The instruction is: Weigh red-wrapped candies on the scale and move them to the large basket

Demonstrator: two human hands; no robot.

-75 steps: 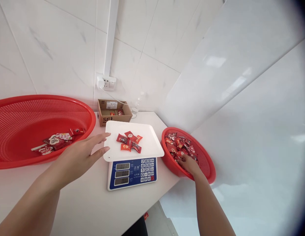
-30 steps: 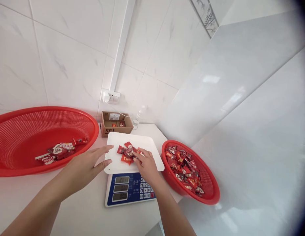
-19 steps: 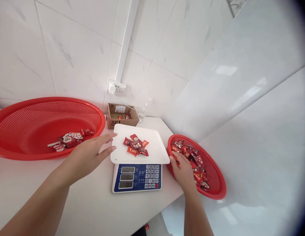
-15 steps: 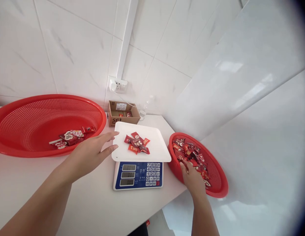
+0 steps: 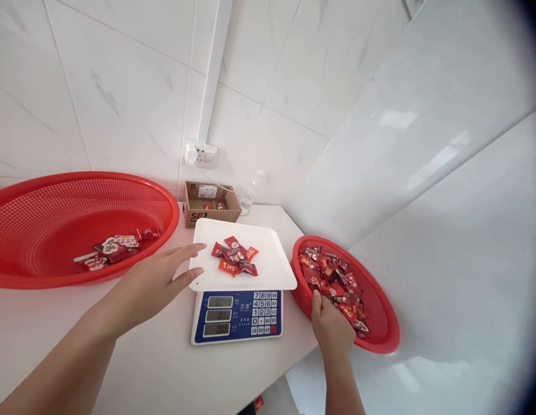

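My left hand [image 5: 158,288] holds nothing, with thumb and fingers apart beside the left edge of the white weighing pan [image 5: 272,276]. On that pan several red and dark-red wrapped candies [image 5: 234,257] lie in a small pile. The pan sits on a digital scale with a blue panel [image 5: 245,306]. My right hand [image 5: 333,327] is closed at the near rim of the right red basket [image 5: 387,340], thumb pointing up; what its curled fingers hold is hidden. Many similar wrapped candies [image 5: 335,282] fill this basket.
A larger red basket [image 5: 78,230] at left contains several candy packets [image 5: 112,249]. Behind the scale stand a small cardboard box [image 5: 211,214] with a few candies and a clear bottle [image 5: 250,190]. A cord runs from the wall socket [image 5: 201,154]. The white table's [image 5: 164,357] right edge slants below the right basket.
My right hand placed a dark-red candy on the pile, then returned to the right basket. Its fingers have since curled at the near rim. My left hand stays by the pan.
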